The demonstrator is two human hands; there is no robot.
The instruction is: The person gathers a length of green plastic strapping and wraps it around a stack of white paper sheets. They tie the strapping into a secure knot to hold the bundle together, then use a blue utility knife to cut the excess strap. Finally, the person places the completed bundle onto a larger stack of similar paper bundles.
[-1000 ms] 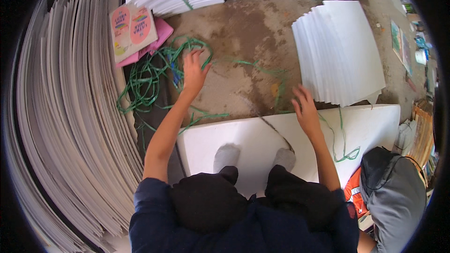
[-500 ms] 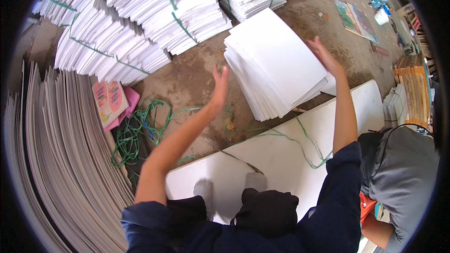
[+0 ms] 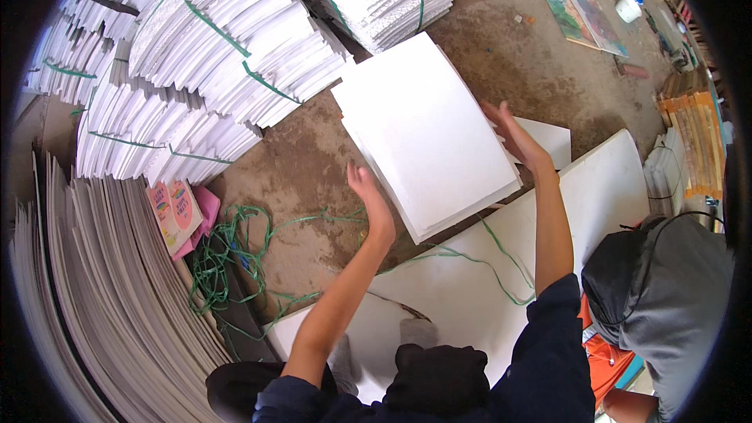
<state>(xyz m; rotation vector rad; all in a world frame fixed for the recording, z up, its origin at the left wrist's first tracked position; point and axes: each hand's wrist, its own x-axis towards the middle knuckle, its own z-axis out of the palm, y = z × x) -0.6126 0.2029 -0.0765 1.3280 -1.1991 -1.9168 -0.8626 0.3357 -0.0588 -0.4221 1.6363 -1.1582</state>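
White sheet stack (image 3: 427, 141) now sits squarer than a sec ago, i.e. neater edges, w/ L hand (image 3: 368, 191) & R hand (image 3: 518, 138) flat, unclenched alongside (L contact unclear).

Sheet stack (image 3: 427, 137) sits mid-scene on the floor (image 3: 274, 172). Left hand (image 3: 363, 184) just beside its left edge, contact unclear; right hand (image 3: 505, 131) at its right edge. One sheet (image 3: 552, 141) pokes out right, beyond that hand. Board (image 3: 611, 196) lies near side of the stack, person's feet (image 3: 419, 333) on it, twine strand (image 3: 501, 290) across it. Row of upright sheets (image 3: 117, 290) fills near left; twine tangle (image 3: 231, 262) just right of it, flat pack (image 3: 176, 215) far side of the tangle. Tied bundles (image 3: 227, 39) far left, tied block (image 3: 384, 0) right of them. Far right: picture panels (image 3: 583, 19), bucket (image 3: 629, 8) just right. Co-worker (image 3: 674, 298) near right.
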